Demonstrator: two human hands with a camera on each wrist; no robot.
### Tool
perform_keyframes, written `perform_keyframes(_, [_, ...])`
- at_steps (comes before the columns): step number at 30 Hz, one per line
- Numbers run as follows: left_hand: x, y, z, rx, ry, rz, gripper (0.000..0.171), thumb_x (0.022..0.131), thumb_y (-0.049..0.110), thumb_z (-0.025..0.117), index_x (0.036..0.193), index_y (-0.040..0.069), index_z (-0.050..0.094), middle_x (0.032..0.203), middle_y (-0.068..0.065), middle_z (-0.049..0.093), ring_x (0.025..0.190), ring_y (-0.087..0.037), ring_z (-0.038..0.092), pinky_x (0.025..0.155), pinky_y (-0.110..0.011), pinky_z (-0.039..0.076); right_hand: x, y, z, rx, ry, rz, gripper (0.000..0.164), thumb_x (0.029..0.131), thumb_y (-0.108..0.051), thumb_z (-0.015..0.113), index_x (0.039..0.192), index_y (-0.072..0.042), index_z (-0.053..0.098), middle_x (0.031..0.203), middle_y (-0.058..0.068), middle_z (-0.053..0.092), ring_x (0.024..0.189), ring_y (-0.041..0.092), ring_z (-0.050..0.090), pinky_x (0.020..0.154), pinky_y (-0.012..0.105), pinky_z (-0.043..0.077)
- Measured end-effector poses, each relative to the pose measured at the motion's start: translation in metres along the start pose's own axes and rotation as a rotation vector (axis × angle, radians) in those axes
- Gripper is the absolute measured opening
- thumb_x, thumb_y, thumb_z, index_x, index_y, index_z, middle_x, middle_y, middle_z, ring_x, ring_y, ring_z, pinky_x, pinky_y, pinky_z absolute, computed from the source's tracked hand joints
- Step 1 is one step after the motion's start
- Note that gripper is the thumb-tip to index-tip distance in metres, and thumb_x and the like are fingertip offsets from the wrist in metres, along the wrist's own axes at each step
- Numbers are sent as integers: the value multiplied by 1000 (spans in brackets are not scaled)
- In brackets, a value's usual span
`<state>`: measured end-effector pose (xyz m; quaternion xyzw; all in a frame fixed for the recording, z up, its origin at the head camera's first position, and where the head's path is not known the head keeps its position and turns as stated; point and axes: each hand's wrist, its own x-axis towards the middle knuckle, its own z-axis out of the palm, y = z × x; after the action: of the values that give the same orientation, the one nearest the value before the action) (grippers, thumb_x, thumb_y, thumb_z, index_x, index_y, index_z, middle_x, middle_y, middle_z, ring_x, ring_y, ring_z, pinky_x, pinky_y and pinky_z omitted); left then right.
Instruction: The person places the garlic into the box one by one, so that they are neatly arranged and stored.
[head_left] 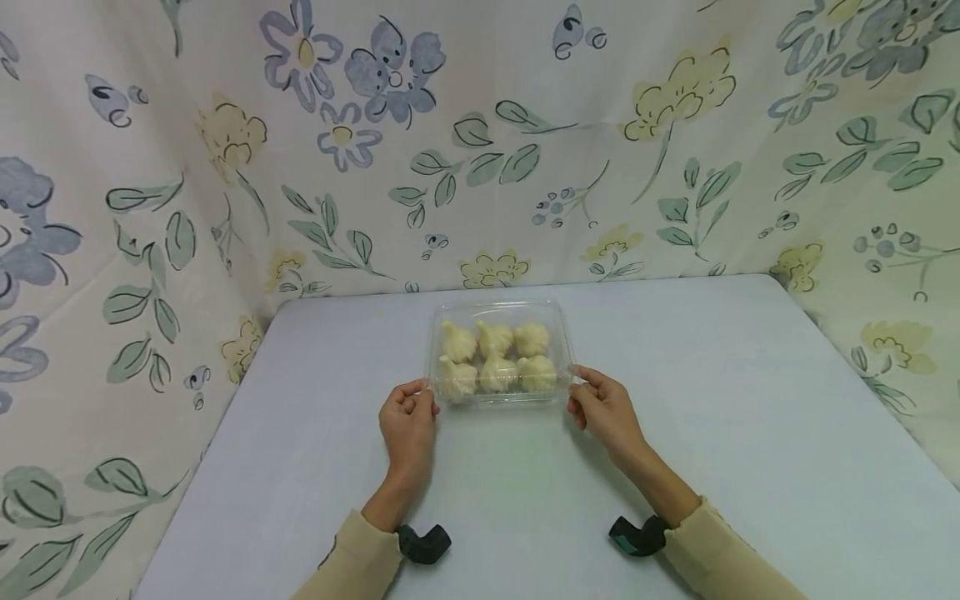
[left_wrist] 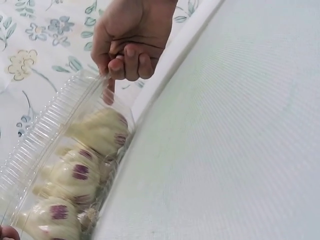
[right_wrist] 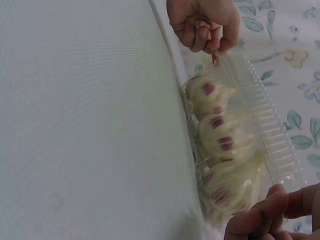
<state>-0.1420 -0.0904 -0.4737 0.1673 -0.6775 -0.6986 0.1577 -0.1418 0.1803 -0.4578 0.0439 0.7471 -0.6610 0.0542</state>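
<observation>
A clear plastic clamshell box (head_left: 498, 311) lies near the middle of the table, holding several pale garlic bulbs (head_left: 495, 375) in two rows. Purple patches show on the bulbs (left_wrist: 80, 172) in both wrist views. My left hand (head_left: 408, 425) pinches the box's front left corner between thumb and finger. At the front right corner, the thumb and forefinger of my right hand (head_left: 606, 417) pinch the rim. The lid (right_wrist: 267, 112) covers the bulbs. Across the box, the left wrist view shows the right hand (left_wrist: 132, 40) with its other fingers curled in.
A white table (head_left: 315, 467) spreads around the box. Floral curtains (head_left: 480, 167) hang behind it and along both sides. Each wrist wears a dark curved mount, one by the left sleeve (head_left: 360, 550) and one by the right sleeve (head_left: 720, 550).
</observation>
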Motion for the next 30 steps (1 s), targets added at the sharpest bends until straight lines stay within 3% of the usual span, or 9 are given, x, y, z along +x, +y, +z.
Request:
perform_keyframes(14, [1, 1, 0, -48, -10, -67, 20, 93, 2, 59, 111, -2, 67, 61, 8, 59, 58, -6, 56, 51, -16, 42, -1, -1, 0, 4, -6, 9, 47, 104, -13, 53, 149, -3, 49, 70, 2, 62, 53, 9, 49, 54, 26, 42])
perform_keyframes(19, [1, -2, -1, -29, 7, -25, 20, 91, 2, 59, 108, -1, 68, 59, 8, 58, 56, -7, 55, 50, -17, 41, -1, -1, 0, -1, -5, -1, 46, 103, -13, 53, 148, -4, 49, 70, 3, 63, 53, 9, 49, 53, 26, 41])
perform_keyframes(26, [0, -6, -2, 67, 35, 57, 17, 90, 4, 61, 103, 5, 72, 59, 7, 59, 53, -9, 52, 52, -20, 38, 0, -1, 0, -42, -1, -35, 51, 104, -15, 54, 153, -5, 44, 71, 4, 63, 53, 10, 48, 54, 27, 41])
perform_keyframes(30, [0, -7, -3, 73, 43, 63, 16, 90, 5, 63, 102, 6, 73, 60, 5, 59, 57, -13, 55, 53, -21, 39, 2, 0, 0, -69, 7, -48, 53, 104, -17, 55, 154, -9, 41, 74, 7, 65, 53, 11, 47, 53, 27, 41])
